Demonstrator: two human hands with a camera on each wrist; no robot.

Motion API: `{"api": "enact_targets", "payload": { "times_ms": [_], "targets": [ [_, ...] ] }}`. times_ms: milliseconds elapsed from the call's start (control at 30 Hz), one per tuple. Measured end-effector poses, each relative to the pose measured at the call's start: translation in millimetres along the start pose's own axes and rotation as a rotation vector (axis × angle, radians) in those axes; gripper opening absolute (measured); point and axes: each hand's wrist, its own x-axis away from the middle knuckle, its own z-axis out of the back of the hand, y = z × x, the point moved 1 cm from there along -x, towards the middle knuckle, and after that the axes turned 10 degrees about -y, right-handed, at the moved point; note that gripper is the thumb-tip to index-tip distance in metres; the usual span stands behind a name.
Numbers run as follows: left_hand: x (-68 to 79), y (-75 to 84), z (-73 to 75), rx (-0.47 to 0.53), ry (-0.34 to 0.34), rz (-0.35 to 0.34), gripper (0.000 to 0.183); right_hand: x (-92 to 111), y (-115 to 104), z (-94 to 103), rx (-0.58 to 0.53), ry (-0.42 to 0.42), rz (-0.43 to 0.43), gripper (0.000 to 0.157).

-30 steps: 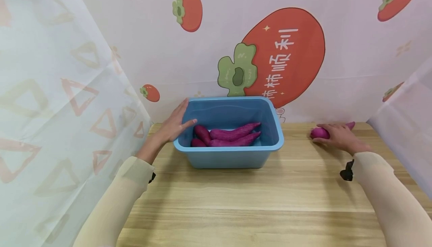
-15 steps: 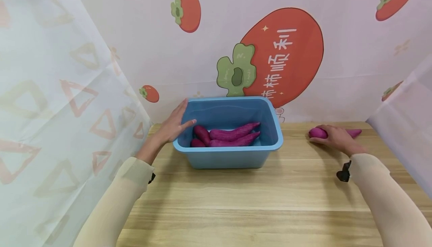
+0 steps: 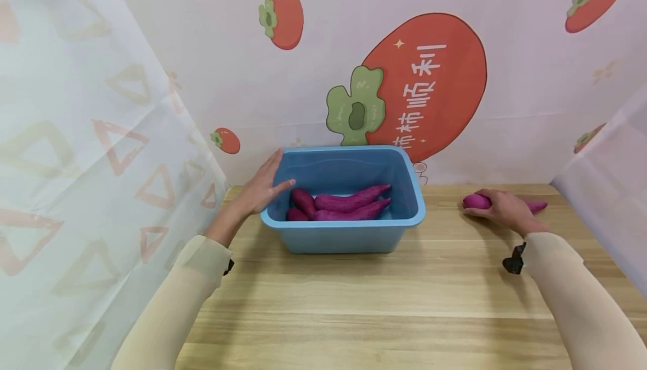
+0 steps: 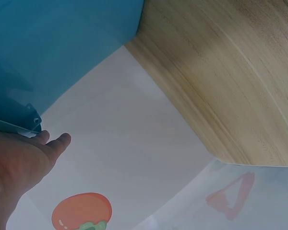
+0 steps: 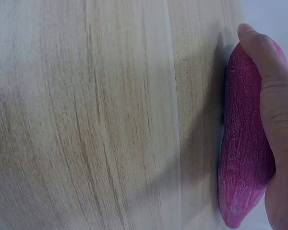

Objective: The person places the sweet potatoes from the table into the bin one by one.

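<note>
In the head view a blue plastic bin (image 3: 340, 240) stands at mid-table with several purple sweet potatoes (image 3: 349, 202) inside. My left hand (image 3: 258, 190) rests on its left rim, fingers stretched along the edge and thumb over the inside. The left wrist view shows part of that hand (image 4: 24, 158) against the bin's rim (image 4: 14, 127). Far to the right, my right hand (image 3: 507, 210) holds another purple sweet potato (image 3: 477, 201) from above, thumb and fingers round its thick end. Its wrinkled skin (image 5: 245, 139) shows close up in the right wrist view, lying on the table under the hand.
The table (image 3: 384, 314) has a light wood grain. A white cloth backdrop (image 3: 192, 33) printed with persimmons rises behind it, and cloth side walls (image 3: 76, 162) flank it. The right wall stands close beyond the sweet potato's thin tip.
The sweet potato under my right hand has swung round, its thin tip moving right and nearer to me. My right hand has shifted slightly left at most. The left hand and bin stay put.
</note>
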Motion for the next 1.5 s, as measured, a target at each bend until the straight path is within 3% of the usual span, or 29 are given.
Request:
{"api": "enact_targets", "payload": {
  "times_ms": [633, 967, 1500],
  "targets": [
    [-0.1, 1.6, 0.4, -0.005, 0.005, -0.002, 0.093, 2.6, -0.8, 5.4, 0.000, -0.002, 0.037, 0.060],
    [-0.6, -0.2, -0.7, -0.012, 0.003, -0.005, 0.093, 5.4, -8.1, 17.5, -0.025, -0.056, 0.025, 0.067],
    [1.8, 3.5, 0.2, -0.013, 0.003, 0.003, 0.093, 7.4, -20.3, 35.6, -0.009, -0.024, 0.079, 0.055]
  ]
}}
